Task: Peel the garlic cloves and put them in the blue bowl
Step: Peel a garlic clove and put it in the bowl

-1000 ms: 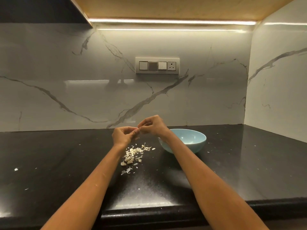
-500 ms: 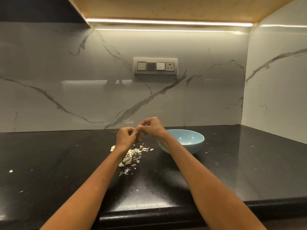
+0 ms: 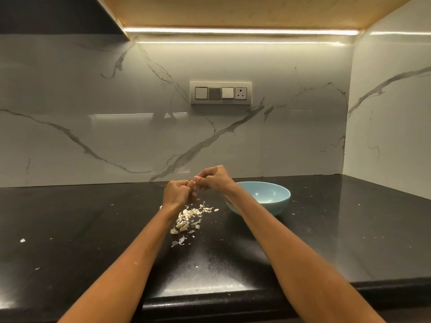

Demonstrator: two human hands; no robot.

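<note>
Both curled hands, left hand (image 3: 177,191) and right hand (image 3: 215,178), pinch a hidden clove left of blue bowl (image 3: 277,201).

Two bare hands — the left hand (image 3: 176,191) and the right hand (image 3: 215,179) — meet above one black counter (image 3: 81,229), where a single blue bowl (image 3: 268,198) stands. One loose heap of garlic cloves and skins (image 3: 187,217) lies beside it, its pieces too small and jumbled to count. On the marble wall, one switch plate (image 3: 220,93) carries three switches and one socket — under one light strip (image 3: 240,31).
</note>
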